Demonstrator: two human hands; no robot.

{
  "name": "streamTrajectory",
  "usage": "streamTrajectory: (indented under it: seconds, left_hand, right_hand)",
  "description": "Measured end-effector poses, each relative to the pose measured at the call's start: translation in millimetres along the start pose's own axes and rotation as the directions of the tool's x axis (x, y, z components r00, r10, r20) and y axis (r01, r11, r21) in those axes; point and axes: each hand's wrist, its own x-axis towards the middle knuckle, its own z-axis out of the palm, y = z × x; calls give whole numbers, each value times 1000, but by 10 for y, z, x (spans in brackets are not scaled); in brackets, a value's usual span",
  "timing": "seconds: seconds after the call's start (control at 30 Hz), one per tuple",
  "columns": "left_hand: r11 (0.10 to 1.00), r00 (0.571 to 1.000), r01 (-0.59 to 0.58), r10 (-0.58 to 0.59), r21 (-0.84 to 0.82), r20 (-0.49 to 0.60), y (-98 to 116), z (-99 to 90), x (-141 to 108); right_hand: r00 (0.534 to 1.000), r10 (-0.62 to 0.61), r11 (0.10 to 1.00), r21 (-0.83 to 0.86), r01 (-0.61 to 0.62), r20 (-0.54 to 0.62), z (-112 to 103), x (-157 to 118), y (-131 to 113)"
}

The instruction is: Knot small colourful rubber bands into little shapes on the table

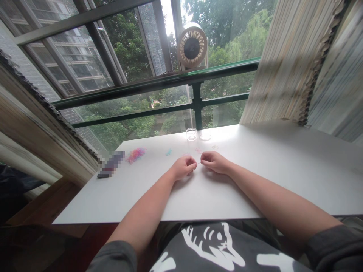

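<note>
Over the white table point(136, 196), a thin pale band point(199, 163) spans the small gap between my two hands. My left hand point(184, 167) pinches one end of it between thumb and fingertips. At the other end, the fingers of my right hand point(214, 162) are also closed in a pinch. Just behind my hands lie a few pink bands point(198, 150) and, further right, a pale loop point(215, 147). A small teal bunch of bands point(169, 152) rests to the left. Beyond it is a multicoloured heap of thin bands point(136, 155).
Toward the back edge stand a clear round container point(191, 134) and a flat clear round piece point(205, 135). A blurred dark object point(112, 164) lies at the table's left edge. A white fan point(193, 46) is by the window railing point(159, 84). Curtains point(279, 71) hang on both sides.
</note>
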Motion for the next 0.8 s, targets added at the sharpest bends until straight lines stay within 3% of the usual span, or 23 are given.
streamTrajectory:
  seconds: [0.8]
  left_hand:
    - [999, 1000, -30, 30, 19, -1, 15, -7, -16]
  right_hand:
    - [1000, 6, 1000, -12, -6, 6, -5, -11, -21]
